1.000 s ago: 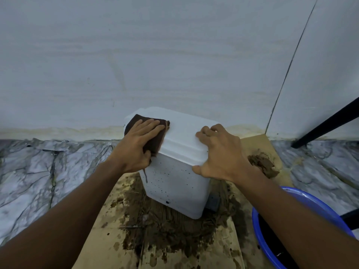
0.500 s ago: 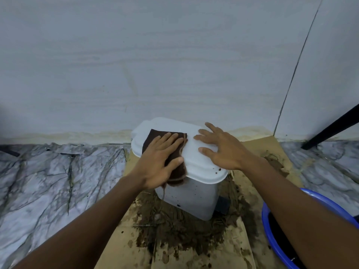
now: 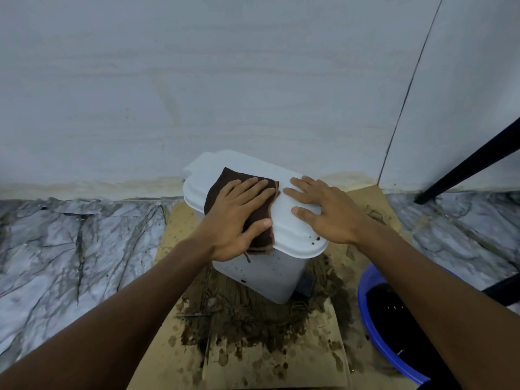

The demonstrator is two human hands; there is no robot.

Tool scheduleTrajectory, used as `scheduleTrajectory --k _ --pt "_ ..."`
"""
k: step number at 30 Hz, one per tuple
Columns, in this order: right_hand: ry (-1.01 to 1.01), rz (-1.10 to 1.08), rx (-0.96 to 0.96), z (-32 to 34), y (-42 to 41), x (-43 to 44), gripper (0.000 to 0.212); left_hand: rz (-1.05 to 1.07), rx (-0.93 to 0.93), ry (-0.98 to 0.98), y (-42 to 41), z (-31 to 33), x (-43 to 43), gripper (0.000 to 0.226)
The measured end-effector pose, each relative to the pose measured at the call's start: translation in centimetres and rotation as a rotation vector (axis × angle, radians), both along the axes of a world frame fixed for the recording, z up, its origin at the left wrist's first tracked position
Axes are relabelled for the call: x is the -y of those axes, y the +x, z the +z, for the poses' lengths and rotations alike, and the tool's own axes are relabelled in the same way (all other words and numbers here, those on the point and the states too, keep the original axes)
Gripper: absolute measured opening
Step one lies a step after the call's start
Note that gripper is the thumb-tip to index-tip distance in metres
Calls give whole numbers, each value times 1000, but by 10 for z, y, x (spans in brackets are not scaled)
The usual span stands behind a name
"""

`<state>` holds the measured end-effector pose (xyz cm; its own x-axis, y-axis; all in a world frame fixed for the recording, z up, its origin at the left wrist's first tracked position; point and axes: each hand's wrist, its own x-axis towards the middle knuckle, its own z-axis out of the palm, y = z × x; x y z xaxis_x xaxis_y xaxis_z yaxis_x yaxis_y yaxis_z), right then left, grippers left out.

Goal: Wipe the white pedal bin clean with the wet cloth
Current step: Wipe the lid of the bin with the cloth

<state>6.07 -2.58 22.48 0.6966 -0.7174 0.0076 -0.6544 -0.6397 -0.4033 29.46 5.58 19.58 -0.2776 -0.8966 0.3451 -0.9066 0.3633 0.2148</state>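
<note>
The white pedal bin (image 3: 264,274) stands on muddy cardboard near the wall, its lid (image 3: 298,235) closed and its front wall speckled with dark spots. A dark brown wet cloth (image 3: 225,178) lies spread on the left half of the lid. My left hand (image 3: 239,218) presses flat on the cloth, fingers pointing toward the wall. My right hand (image 3: 323,209) rests flat on the bare right half of the lid, fingers spread, holding nothing. A few brown drops sit on the lid's front right rim. The dark pedal (image 3: 306,285) shows at the bin's lower right.
Cardboard (image 3: 253,358) smeared with mud lies under the bin on a marble floor (image 3: 70,249). A blue basin (image 3: 391,327) with dark water sits at the right, partly under my right forearm. A black slanted leg (image 3: 467,167) crosses the right. The wall is close behind.
My left hand has slid the cloth from the lid's left edge onto its top. My right hand has moved from gripping the front rim to lying flat on the lid.
</note>
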Motion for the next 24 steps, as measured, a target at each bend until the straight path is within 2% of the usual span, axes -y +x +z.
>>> scheduleTrajectory --k 7,12,16,19,22,24 --pt "43 -101 -18 5 -9 -15 52 -83 18 15 -3 7 9 64" --pt "53 -73 -40 2 17 -16 53 50 -111 47 24 -1 17 65" --pt "24 -61 -24 3 29 -9 53 108 -137 43 39 -5 21 65" --pt "81 -53 78 5 18 0 45 201 -163 35 28 -2 22 67" --pt "165 -84 302 3 9 6 35 263 -89 58 1 -1 20 69" --pt "161 -113 346 3 5 9 33 268 -33 98 -18 2 21 67"
